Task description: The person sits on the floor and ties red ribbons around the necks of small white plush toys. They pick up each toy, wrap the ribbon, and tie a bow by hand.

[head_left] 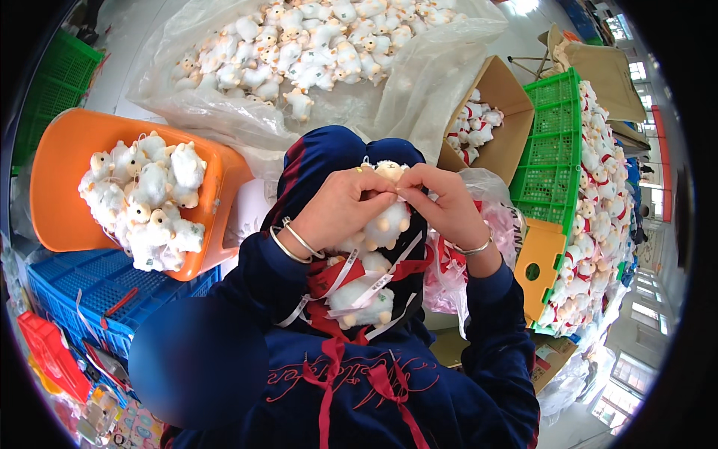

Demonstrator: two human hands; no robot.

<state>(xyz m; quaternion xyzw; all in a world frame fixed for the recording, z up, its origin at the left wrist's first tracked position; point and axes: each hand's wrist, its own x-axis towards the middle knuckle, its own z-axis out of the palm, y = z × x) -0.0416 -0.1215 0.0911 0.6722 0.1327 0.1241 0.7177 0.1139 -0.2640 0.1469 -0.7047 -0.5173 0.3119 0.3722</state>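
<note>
A small white plush sheep (387,226) with a beige face sits upright over my lap, between my two hands. My left hand (340,209) is closed, with thumb and forefinger pinched at the toy's neck. From the other side my right hand (446,208) pinches at the same spot, its fingertips meeting those of the left. Whatever thin thing may be between the fingertips is too small to make out. Below the hands, another white plush toy (366,302) lies on my lap among red ribbons (324,280) and white printed ribbons (370,290).
At the left an orange chair (60,187) holds several plush toys, beside a blue crate (67,288). Ahead, a plastic sheet (419,97) carries a large heap of them. To the right stand a cardboard box (508,112), a green crate (550,150) and a pink-printed plastic bag (501,224).
</note>
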